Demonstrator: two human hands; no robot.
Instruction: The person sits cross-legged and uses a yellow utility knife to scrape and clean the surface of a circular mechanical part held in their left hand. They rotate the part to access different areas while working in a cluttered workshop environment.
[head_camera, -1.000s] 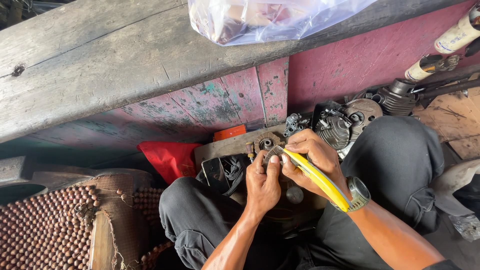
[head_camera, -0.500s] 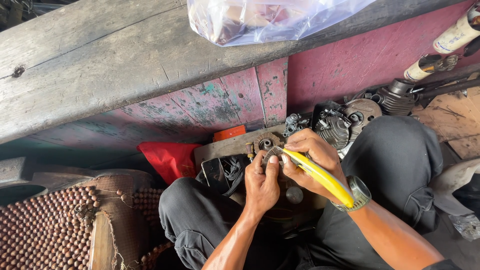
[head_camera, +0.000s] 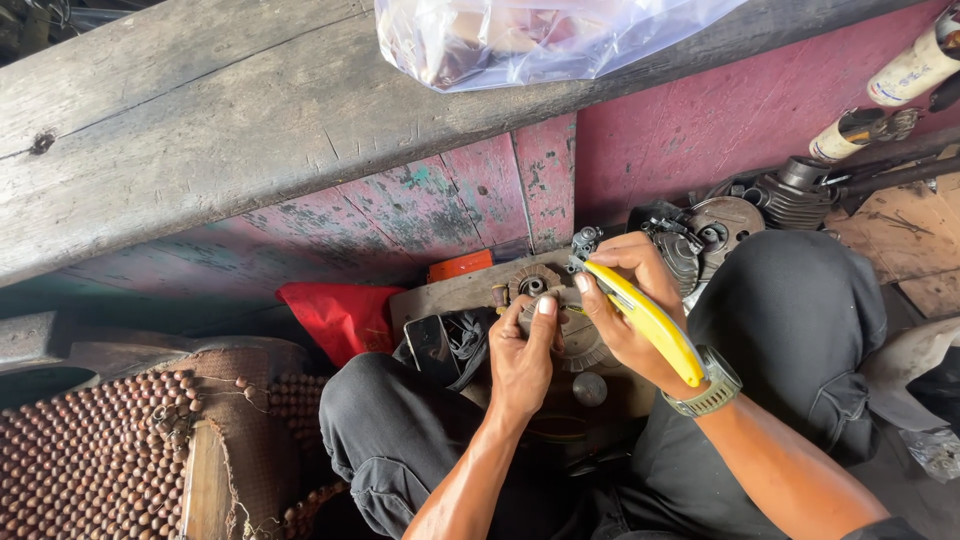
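Observation:
My right hand (head_camera: 625, 300) grips a yellow-handled tool (head_camera: 645, 318), its tip pressed against a round metal engine part (head_camera: 545, 295) resting on a small wooden board (head_camera: 450, 295) between my knees. My left hand (head_camera: 520, 355) steadies that part from below, thumb up against its rim. A watch (head_camera: 705, 390) sits on my right wrist. My black trousers (head_camera: 790, 320) frame the work on both sides.
A worn wooden bench (head_camera: 250, 120) with a plastic bag (head_camera: 530, 35) spans the top. A red cloth (head_camera: 340, 315), an orange piece (head_camera: 460, 265), a small engine (head_camera: 720, 230), spray cans (head_camera: 910, 70) and a beaded seat mat (head_camera: 90, 450) lie around.
Both hands have stayed on the engine part; the yellow tool shifted only slightly in my right hand.

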